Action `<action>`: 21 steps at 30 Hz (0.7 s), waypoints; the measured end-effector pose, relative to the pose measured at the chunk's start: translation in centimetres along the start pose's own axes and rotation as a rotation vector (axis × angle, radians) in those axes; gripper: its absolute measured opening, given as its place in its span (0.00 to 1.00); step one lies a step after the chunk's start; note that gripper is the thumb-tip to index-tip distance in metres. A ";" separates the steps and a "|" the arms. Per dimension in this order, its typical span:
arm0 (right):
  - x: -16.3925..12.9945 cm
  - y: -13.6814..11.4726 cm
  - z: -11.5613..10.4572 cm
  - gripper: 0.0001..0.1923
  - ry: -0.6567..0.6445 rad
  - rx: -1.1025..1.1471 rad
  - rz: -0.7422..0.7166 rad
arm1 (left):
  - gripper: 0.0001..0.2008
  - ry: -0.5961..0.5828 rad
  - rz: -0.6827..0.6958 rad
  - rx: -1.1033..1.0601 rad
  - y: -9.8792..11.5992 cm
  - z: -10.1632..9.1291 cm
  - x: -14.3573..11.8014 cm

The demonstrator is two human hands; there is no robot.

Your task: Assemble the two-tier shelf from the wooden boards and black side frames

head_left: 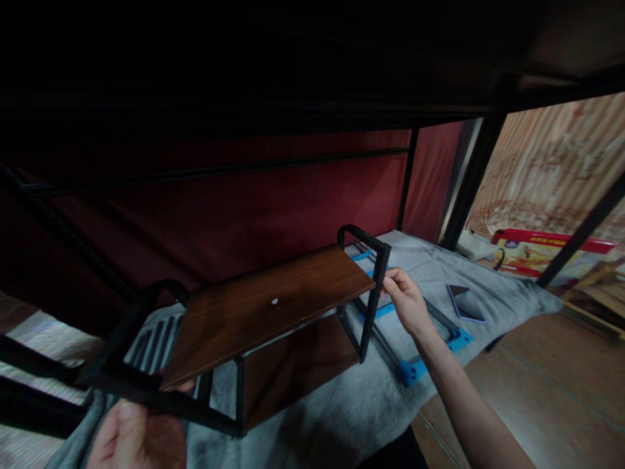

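Two hands grip our wooden shelf rack [273, 306]: left hand [134, 433] clasping its near frame, right hand [405, 299] pinching the far post.

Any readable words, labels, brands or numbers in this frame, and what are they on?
None can be read.
Red and yellow box by the far wall: print along its top edge and a small emblem, too small and blurred to read.
Phone on the grey blanket: screen shows no text.
Wooden shelf with black frame, held by both hands: no markings.
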State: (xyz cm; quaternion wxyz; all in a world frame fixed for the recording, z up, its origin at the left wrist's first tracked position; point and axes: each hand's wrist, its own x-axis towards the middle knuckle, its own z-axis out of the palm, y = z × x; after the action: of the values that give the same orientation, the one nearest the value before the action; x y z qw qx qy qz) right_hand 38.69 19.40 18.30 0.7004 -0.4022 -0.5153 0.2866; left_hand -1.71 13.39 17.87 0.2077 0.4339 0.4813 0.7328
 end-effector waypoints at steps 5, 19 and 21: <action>0.1 -0.1 0.3 0.15 0.034 -0.091 -0.075 | 0.03 0.100 -0.179 -0.139 1.0 0.5 0.0; 0.6 -0.4 0.3 0.19 0.013 -0.281 -0.191 | 0.04 0.157 -0.175 -0.227 2.0 1.1 0.2; 0.7 -0.5 0.3 0.20 -0.006 -0.290 -0.200 | 0.05 0.188 -0.187 -0.223 1.8 1.0 0.4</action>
State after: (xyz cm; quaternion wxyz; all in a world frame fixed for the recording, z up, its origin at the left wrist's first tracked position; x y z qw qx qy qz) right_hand 38.57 19.80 19.12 0.6585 -0.4449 -0.5908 0.1391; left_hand -0.90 13.42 19.85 0.2757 0.2910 0.4527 0.7965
